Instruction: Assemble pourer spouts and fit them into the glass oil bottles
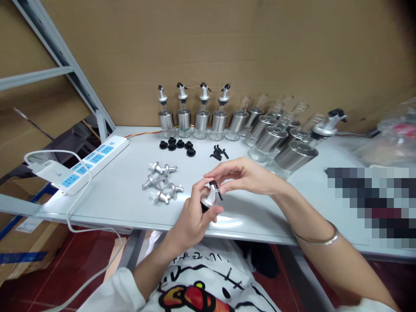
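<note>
My left hand [191,214] is wrapped round a silver pourer spout [209,198] with a black lever cap on top and a black stopper below. The fingers of my right hand [245,175] are closed in at the black lever cap [214,185], thumb and forefinger on either side of it; the exact contact is partly hidden. Beyond my hands lie small black levers [219,152] in a loose pile, with black stoppers [180,144] to their left. Several loose silver spouts [162,182] lie left of my left hand.
Glass bottles with steel sleeves [202,119] line the back, some topped with pourers. More bottles [269,138] cluster at right. A white power strip [112,145] with a cable lies at left. A plastic bag [396,134] sits far right. The table's front edge [260,237] is close to me.
</note>
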Tool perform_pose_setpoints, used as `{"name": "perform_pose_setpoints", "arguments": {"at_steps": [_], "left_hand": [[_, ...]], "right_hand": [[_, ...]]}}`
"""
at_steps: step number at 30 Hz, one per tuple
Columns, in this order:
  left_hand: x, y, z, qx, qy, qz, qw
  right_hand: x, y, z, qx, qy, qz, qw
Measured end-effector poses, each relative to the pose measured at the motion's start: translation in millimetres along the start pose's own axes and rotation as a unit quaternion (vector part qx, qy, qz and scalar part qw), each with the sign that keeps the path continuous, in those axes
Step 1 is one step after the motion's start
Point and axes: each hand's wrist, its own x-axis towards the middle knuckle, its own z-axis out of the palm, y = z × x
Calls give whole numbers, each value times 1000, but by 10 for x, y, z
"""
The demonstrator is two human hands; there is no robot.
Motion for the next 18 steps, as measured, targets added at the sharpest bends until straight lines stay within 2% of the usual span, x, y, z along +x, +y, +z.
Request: {"name": "perform_pose_setpoints", "arguments": {"at_steps": [3, 7, 10, 14, 18], "left_hand": [[-4, -21, 33, -20, 18, 14, 1000], [-3, -30, 77, -11, 59, 51, 997], [0, -21, 88, -14, 62, 61, 996], [3, -21, 95, -3, 64, 80, 995], [7, -60, 105, 15, 85, 119, 989]], "right_hand": [[0, 8, 7, 16, -4, -11, 1000], [13, 41, 16, 43, -46, -22, 998], [26, 62, 24, 33, -65, -11, 997], [32, 56, 45, 25, -41, -5, 999], [32, 58, 61, 68, -9, -34, 997]]}}
